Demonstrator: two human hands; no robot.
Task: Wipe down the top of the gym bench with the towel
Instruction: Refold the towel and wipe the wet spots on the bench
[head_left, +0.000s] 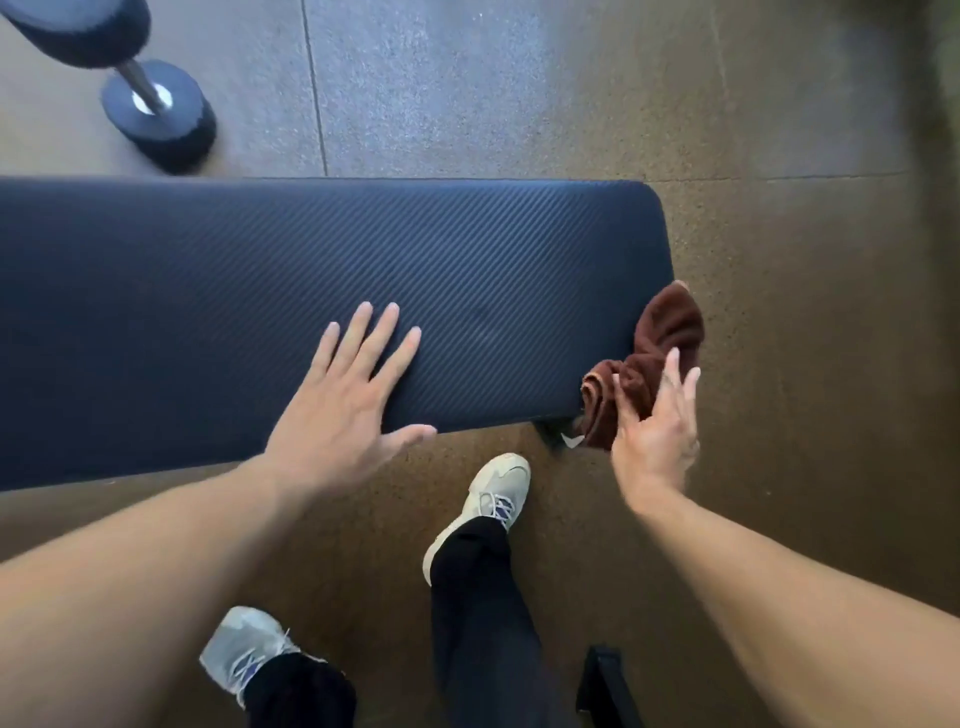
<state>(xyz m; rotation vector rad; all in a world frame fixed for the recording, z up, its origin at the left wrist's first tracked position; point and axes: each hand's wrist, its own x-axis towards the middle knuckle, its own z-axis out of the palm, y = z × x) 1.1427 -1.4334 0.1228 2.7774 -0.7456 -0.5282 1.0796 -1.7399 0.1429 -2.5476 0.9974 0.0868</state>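
Note:
The gym bench (260, 270) has a dark blue ribbed pad that runs from the left edge to a rounded right end. My left hand (343, 400) lies flat on the pad near its front edge, fingers spread, holding nothing. A crumpled dark red towel (660, 343) hangs at the bench's right end, off the front corner. My right hand (657, 426) grips the towel from below, with its fingers partly spread over the cloth. The towel touches the pad's right edge.
A black dumbbell (150, 104) with a steel handle lies on the floor beyond the bench at the far left. My two feet in pale trainers (493, 488) stand on the brown speckled floor in front of the bench. A black bench foot (602, 680) shows at the bottom.

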